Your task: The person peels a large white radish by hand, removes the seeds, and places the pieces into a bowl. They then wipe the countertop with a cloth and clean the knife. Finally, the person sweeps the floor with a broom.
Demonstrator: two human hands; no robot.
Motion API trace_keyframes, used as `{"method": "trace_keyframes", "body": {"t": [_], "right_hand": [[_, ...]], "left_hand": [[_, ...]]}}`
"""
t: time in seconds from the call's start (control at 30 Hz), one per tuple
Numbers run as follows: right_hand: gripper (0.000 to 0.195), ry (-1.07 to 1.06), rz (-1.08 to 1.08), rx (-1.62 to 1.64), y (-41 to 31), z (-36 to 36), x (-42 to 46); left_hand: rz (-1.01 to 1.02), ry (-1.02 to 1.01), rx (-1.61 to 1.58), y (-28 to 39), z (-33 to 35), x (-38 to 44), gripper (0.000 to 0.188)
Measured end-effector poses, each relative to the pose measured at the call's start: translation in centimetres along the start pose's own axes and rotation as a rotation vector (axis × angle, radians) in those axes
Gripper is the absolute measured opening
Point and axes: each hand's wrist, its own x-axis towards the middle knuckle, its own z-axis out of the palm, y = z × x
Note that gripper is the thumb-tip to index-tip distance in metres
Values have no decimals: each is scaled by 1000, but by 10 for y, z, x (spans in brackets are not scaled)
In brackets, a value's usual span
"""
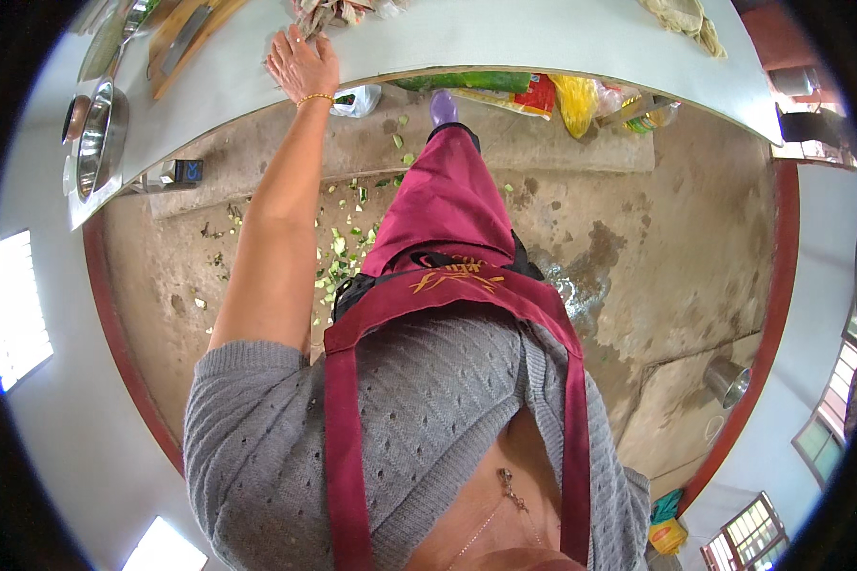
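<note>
My left hand (303,68) rests with its fingers spread on the white tabletop (471,36), near the table's front edge. A bracelet of yellow beads circles the wrist. Just beyond the fingertips, at the top rim of the picture, lies a crumpled patterned cloth (328,13). My right hand is out of view. A knife (186,39) lies on a wooden cutting board (207,32) to the left of my left hand. A beige cloth (684,20) lies at the table's right part.
Metal bowls (96,143) stand at the table's left end. Beneath the table are a large green gourd-like vegetable (471,81), a yellow plastic bag (577,103) and a white bag (358,100). Green vegetable scraps (339,246) and wet patches cover parts of the floor. A metal bucket (725,382) is at right.
</note>
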Motion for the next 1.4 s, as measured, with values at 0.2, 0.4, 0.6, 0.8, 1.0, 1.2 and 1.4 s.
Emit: {"method": "trace_keyframes", "body": {"t": [0.2,0.4,0.6,0.8,1.0,1.2,1.4], "right_hand": [[27,31,49,37,-35,18,-32],[24,-21,5,-146,-39,21,-42],[21,-176,-215,-668,-21,-10,-1],[16,-376,-501,-1026,-12,-46,65],[12,-446,-219,-716,-122,71,-24],[12,-196,-443,-628,-134,144,-99],[20,-349,-446,-1167,-77,66,-16]], "left_hand": [[-2,28,1,-3,5,-1,49],[1,22,-65,3,-3,-1,53],[94,-39,-278,7,-44,-44,76],[-24,-268,-155,-84,-121,-163,57],[-429,-1821,80,-325,-186,-508,44],[-859,-1663,195,-394,-265,-517,36],[-800,-1444,4,-330,-176,-492,30]]}}
